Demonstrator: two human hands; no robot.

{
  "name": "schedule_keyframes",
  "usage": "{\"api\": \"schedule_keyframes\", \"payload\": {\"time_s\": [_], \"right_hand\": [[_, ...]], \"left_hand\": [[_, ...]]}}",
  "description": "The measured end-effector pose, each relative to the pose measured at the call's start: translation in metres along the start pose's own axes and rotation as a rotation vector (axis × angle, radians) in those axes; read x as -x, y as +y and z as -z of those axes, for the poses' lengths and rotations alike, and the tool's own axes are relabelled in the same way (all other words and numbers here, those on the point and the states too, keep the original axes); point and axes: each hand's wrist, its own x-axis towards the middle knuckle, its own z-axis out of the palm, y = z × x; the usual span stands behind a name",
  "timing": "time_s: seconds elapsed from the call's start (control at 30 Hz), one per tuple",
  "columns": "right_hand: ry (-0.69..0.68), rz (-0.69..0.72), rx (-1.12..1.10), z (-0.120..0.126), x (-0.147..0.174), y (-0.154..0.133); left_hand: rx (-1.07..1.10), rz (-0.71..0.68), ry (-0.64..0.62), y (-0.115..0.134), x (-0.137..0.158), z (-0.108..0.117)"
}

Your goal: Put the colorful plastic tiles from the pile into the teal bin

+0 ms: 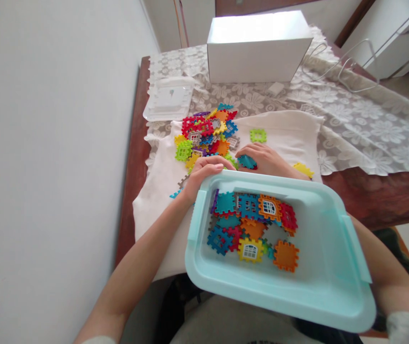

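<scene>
A light turquoise plastic bin (328,239) is between my forearms, tilted towards me. Several toothed plastic tiles lie inside, among them an orange tile (286,255) and a yellow window tile (250,249). Beyond its far rim, my left hand (204,174) reaches along the near side of a heap of colourful tiles (200,126). Its index finger is stretched out, and the bin's rim hides the lower fingers. My right hand (267,160) curls over a teal tile (247,162), with a bit of red showing beneath it.
A white cloth (283,124) lies under the heap. On it are a lime green tile (257,135) and a yellow tile (303,169). Farther back stand a white box (252,59) and a pale plastic lid (170,98). A wall (54,143) borders the left side.
</scene>
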Motion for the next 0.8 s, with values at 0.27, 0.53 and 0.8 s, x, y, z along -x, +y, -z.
{"api": "schedule_keyframes", "payload": {"time_s": [0.27,0.53,0.8], "right_hand": [[-0.012,-0.002,0.013,-0.0014,0.0004,0.0022],[0.015,-0.006,-0.026,0.0011,0.0001,-0.0001],[-0.040,-0.011,0.044,0.0001,0.0009,0.0048]], "left_hand": [[-0.036,0.010,0.000,-0.0032,0.0013,0.0016],[-0.057,-0.009,-0.003,-0.0035,0.0010,0.0024],[-0.070,0.004,0.011,0.0005,0.0018,-0.0004]]}}
